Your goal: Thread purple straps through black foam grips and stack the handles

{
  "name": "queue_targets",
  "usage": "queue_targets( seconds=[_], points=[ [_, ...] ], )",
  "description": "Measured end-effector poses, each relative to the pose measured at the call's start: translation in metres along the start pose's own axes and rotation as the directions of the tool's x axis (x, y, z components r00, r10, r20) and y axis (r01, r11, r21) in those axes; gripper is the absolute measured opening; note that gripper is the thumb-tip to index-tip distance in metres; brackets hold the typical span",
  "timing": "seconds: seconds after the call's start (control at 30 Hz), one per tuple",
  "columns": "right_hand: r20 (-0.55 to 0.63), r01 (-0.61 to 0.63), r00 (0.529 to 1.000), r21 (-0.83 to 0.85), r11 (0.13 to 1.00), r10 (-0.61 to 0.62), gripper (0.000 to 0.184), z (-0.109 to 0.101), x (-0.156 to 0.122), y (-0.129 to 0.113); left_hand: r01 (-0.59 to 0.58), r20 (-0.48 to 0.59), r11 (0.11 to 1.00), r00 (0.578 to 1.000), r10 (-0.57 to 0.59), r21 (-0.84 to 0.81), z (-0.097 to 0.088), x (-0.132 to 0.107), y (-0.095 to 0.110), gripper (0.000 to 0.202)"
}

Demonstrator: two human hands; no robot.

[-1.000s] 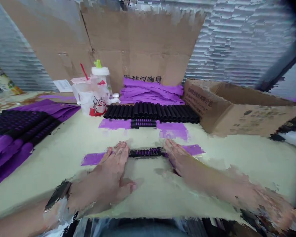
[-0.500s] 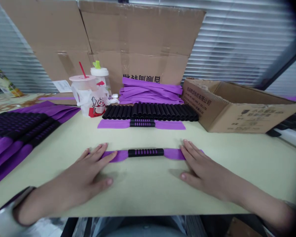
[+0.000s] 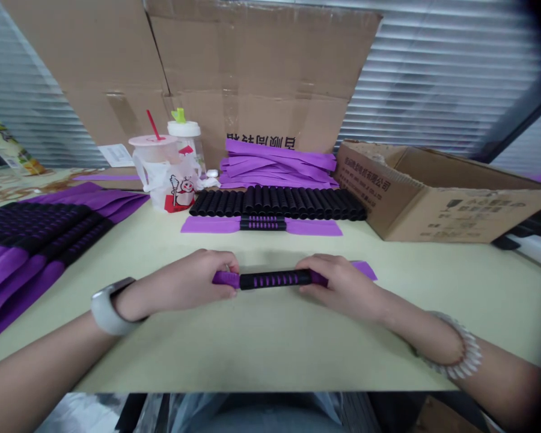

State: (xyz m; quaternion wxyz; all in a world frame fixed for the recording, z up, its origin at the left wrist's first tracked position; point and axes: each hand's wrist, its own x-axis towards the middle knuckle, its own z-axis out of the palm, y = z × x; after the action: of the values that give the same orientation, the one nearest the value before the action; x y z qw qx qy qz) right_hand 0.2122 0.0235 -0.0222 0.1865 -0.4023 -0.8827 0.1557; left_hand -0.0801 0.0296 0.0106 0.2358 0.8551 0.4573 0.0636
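Head view: left hand (image 3: 180, 282) and right hand (image 3: 338, 282) newly closed around a black ribbed cylindrical grip (image 3: 275, 279) on a purple strap (image 3: 364, 270) (no longer flat on the pale table (image 3: 207, 355)).

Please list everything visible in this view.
Ribbed tube with fabric strap: one, black and purple, in both hands.
Same strapped tube: one, black and purple, on cream table ahead.
Loose ribbed tubes: many, black, row behind.
Flat fabric straps: many, purple, stack behind row.
Strapped tubes: many, black and purple, pile left.
Open cardboard box: one, brown, right.
Plastic cups: two, clear, back left.
Left hand: one, bare, tube's left end.
Right hand: one, bare, tube's right end.
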Motion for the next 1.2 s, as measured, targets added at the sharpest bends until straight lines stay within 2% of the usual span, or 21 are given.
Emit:
queue_targets(
  seconds=[0.07,0.17,0.3,0.47,0.87,1.0,1.1,1.2],
  points=[
    [-0.032,-0.027,0.999,0.033,0.999,0.028,0.016,-0.003,-0.001,0.003,0.023,0.076,0.999,0.997,-0.02,-0.045,-0.013,-0.002,-0.013,0.014],
    [-0.101,-0.043,0.994,0.044,0.998,0.047,0.014,-0.005,0.002,0.01,0.093,0.171,0.982,0.983,-0.065,-0.161,-0.03,-0.001,-0.038,0.027],
    [-0.136,-0.028,0.99,0.079,0.996,0.039,0.013,-0.006,0.005,0.018,0.156,0.223,0.925,0.971,-0.081,-0.345,-0.038,0.003,-0.063,0.031],
    [-0.085,-0.039,0.995,0.13,0.991,0.05,0.013,-0.008,0.007,0.023,0.177,0.246,0.896,0.966,-0.08,-0.407,-0.035,0.007,-0.066,0.029],
    [-0.071,-0.045,0.996,0.139,0.989,0.056,0.011,-0.01,0.009,0.03,0.215,0.297,0.9,0.95,-0.102,-0.379,-0.039,0.008,-0.072,0.027],
    [-0.1,-0.037,0.994,0.108,0.993,0.047,0.012,-0.009,0.007,0.035,0.219,0.276,0.888,0.955,-0.11,-0.404,-0.041,0.007,-0.077,0.029],
    [-0.144,-0.08,0.986,0.066,0.995,0.088,0.011,-0.008,0.007,0.04,0.289,0.186,0.848,0.956,-0.228,-0.444,-0.046,0.006,-0.086,0.032],
    [-0.132,-0.117,0.984,0.025,0.993,0.119,0.016,-0.009,0.009,0.042,0.349,0.114,0.805,0.934,-0.337,-0.48,-0.05,0.006,-0.098,0.035]
  ],
)
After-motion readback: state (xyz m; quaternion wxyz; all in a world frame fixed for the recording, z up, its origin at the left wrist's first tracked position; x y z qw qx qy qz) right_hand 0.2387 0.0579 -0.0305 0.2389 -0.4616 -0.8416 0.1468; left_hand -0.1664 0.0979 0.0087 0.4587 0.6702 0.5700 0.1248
